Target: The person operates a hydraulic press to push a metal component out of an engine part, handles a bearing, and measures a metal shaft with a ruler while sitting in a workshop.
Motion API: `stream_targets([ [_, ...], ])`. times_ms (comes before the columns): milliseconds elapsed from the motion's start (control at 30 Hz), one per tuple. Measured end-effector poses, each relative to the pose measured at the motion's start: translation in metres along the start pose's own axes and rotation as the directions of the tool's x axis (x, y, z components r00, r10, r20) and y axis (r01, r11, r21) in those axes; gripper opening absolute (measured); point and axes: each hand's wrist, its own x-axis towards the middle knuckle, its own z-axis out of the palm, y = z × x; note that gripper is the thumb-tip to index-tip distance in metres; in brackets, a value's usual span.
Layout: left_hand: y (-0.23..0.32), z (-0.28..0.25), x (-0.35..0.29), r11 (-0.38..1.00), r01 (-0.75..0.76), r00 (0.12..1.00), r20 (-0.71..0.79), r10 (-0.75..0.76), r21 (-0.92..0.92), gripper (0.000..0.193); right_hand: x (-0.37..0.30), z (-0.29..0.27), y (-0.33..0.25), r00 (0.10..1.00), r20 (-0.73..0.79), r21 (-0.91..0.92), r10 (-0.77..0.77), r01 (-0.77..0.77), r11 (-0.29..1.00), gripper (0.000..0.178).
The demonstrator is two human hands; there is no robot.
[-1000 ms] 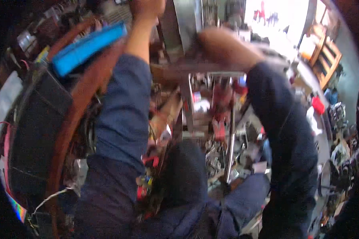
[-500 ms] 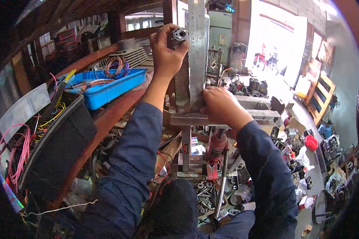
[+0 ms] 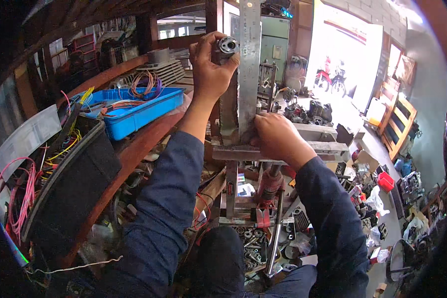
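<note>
- The left hand [image 3: 211, 73] is gripping a short cylindrical metal part [image 3: 228, 45] between thumb and fingers, its hollow end facing the wearer, just beside the left edge of an upright metal strip [image 3: 249, 64].
- The right hand [image 3: 281, 137] is curling in at the foot of that strip, just above the steel crossbeam [image 3: 333, 149].
- For a good result, the left hand should probably be holding the part square to the strip, letting its rim sit lightly against the edge without pushing the strip over.
- The right hand would best be bracing the strip's foot so that it is standing plumb.
- The right fingertips are hiding behind the knuckles, so whether they are pinching anything cannot be told.
- The left fingers are covering most of the part's side; whether it is touching the strip is unclear.
- The strip's top is running out of view, and its fine markings are blurring.
- Glare is washing out the doorway [image 3: 350, 44].
</note>
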Motion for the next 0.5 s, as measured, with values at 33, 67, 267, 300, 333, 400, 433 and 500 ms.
stream_targets([
  [33, -0.0003, 0.0002, -0.0006, 1.000, -0.001, 1.000, -0.001, 0.001, 0.000, 0.047, 0.0000, -0.0004, 0.0001, 1.000, 0.008, -0.015, -0.005, 0.005, 1.000, 0.033],
  [67, 0.0011, 0.0001, -0.0013, 1.000, 0.005, 1.000, 0.001, -0.005, 0.004, 0.047, -0.0006, -0.0010, 0.0000, 1.000, 0.008, -0.017, -0.004, 0.004, 1.000, 0.033],
  [267, 0.0014, -0.0025, -0.0004, 0.999, -0.013, 1.000, 0.015, 0.012, 0.043, 0.050, 0.0012, -0.0018, -0.0019, 0.998, 0.042, 0.072, 0.038, -0.041, 0.997, 0.037],
  [300, 0.0016, -0.0022, -0.0005, 0.999, -0.015, 1.000, 0.018, 0.014, 0.031, 0.051, 0.0009, -0.0012, -0.0017, 0.999, 0.025, 0.065, 0.030, -0.032, 0.997, 0.036],
  [333, 0.0019, -0.0023, -0.0008, 0.999, -0.015, 1.000, 0.017, 0.014, 0.031, 0.051, 0.0006, -0.0007, -0.0016, 1.000, 0.009, 0.057, 0.023, -0.023, 0.998, 0.036],
  [400, 0.0048, -0.0016, -0.0016, 1.000, -0.004, 1.000, 0.013, 0.004, 0.029, 0.051, -0.0011, 0.0011, 0.0010, 1.000, -0.021, 0.041, 0.002, -0.001, 0.999, 0.032],
  [433, 0.0050, -0.0007, -0.0020, 1.000, -0.003, 1.000, 0.012, 0.002, 0.028, 0.051, -0.0018, 0.0016, 0.0016, 0.998, -0.052, 0.025, -0.020, 0.021, 0.999, 0.028],
  [500, 0.0051, -0.0014, -0.0005, 1.000, 0.019, 1.000, 0.018, -0.019, -0.015, 0.050, -0.0019, -0.0022, -0.0011, 0.999, -0.049, 0.027, -0.014, 0.015, 1.000, 0.028],
])
